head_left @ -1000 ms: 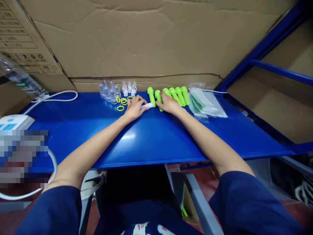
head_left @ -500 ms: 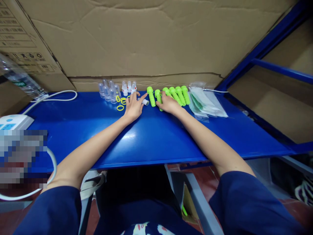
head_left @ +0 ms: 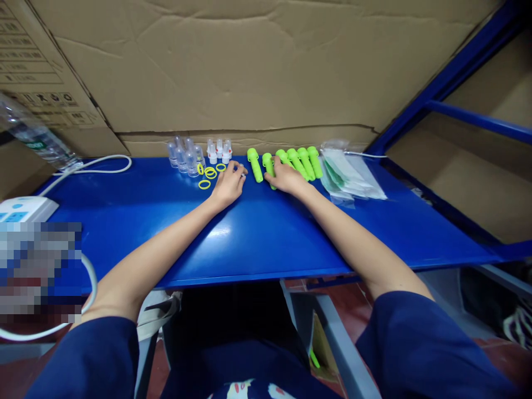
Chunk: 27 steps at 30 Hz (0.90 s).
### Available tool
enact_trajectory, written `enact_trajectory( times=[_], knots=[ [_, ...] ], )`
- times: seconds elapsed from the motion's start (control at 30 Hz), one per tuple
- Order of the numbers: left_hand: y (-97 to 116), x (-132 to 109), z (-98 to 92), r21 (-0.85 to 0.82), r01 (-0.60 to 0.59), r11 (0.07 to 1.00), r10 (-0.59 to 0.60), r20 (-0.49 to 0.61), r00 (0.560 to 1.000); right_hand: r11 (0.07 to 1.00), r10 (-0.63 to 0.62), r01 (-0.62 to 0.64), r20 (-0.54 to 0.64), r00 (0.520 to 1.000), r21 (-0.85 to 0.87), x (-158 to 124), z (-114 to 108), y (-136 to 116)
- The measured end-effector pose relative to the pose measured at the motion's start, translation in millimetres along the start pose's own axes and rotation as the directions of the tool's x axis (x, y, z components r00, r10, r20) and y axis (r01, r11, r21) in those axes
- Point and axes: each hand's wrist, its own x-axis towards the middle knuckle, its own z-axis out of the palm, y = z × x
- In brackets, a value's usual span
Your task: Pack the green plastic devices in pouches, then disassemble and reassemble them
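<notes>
My left hand (head_left: 228, 185) is closed at the table's back, its fingers around a small white cylindrical part (head_left: 243, 175) that is mostly hidden. Beside it lie several yellow rings (head_left: 204, 184). My right hand (head_left: 286, 175) has its thumb and fingers on a lime-green flashlight (head_left: 267, 160), the second in a row. Just left of that is another green flashlight (head_left: 255, 164), untouched. More green flashlights (head_left: 305, 163) lie side by side behind and right of my right hand.
Clear plastic caps (head_left: 180, 158) and white parts with red marks (head_left: 219, 151) stand at the back of the blue table (head_left: 257, 233). Plastic-bagged items (head_left: 353, 173) lie to the right. A power strip (head_left: 29, 208), a white cable and a water bottle (head_left: 39, 136) are at the left.
My left hand's fingers have drawn together over the white cylindrical part, which showed beside them before. The leftmost flashlight sits slightly further left. My right hand has stayed in place.
</notes>
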Motion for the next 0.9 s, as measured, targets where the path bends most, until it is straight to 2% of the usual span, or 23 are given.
enact_trajectory(
  times=[0.1,0.27,0.43,0.5,0.9],
  knots=[
    [-3.8,1.8,1.2,0.01,0.048,0.999,-0.048,0.004,0.999,1.0,-0.006,0.006,0.005,1.0,-0.012,-0.9,-0.9,-0.5],
    [3.0,0.5,-1.0,0.121,0.239,0.963,-0.237,-0.032,0.971,1.0,-0.013,0.013,0.008,1.0,-0.008,-1.6,-1.9,-1.1],
    [7.1,-3.1,-5.7,0.086,0.327,0.941,-0.313,-0.147,0.938,1.0,-0.016,0.016,0.008,1.0,-0.011,-1.1,-1.3,-0.4],
    [4.8,-3.6,-7.4,0.079,0.363,0.928,-0.349,-0.15,0.925,1.0,-0.017,0.017,0.012,1.0,-0.01,-0.9,-1.2,-0.1],
    [-1.5,-1.9,-15.5,0.083,0.318,0.945,-0.311,-0.081,0.947,0.999,-0.034,0.034,0.002,0.999,0.004,0.2,-0.1,0.7]
  ],
)
